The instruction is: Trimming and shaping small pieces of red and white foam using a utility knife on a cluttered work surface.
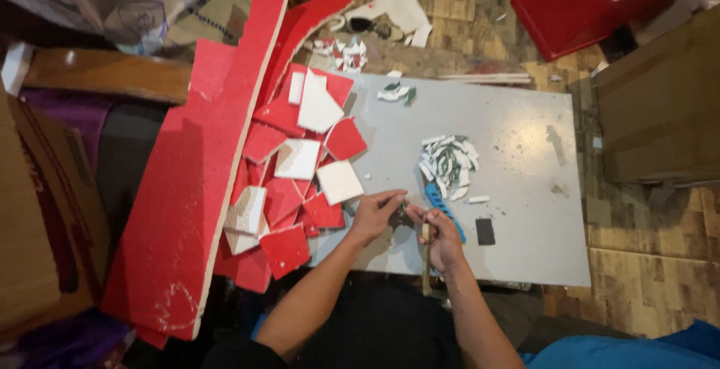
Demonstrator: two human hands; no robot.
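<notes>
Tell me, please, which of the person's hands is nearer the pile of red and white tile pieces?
Left. The left hand sits just right of the tile pile, almost at its edge. The right hand is farther right, beyond the left hand, near the blue tool.

Small pale fragment (396, 202), pinched between both hands, low centre of frame. Slim stick-like tool (425, 253), upright, just right of it.

Both hands close together, left hand (375, 215) pinching, right hand (442, 240) curled

brown cardboard box (660, 106) right of table; red box (577, 5) top right; brown carton (37, 219) far left.
</notes>
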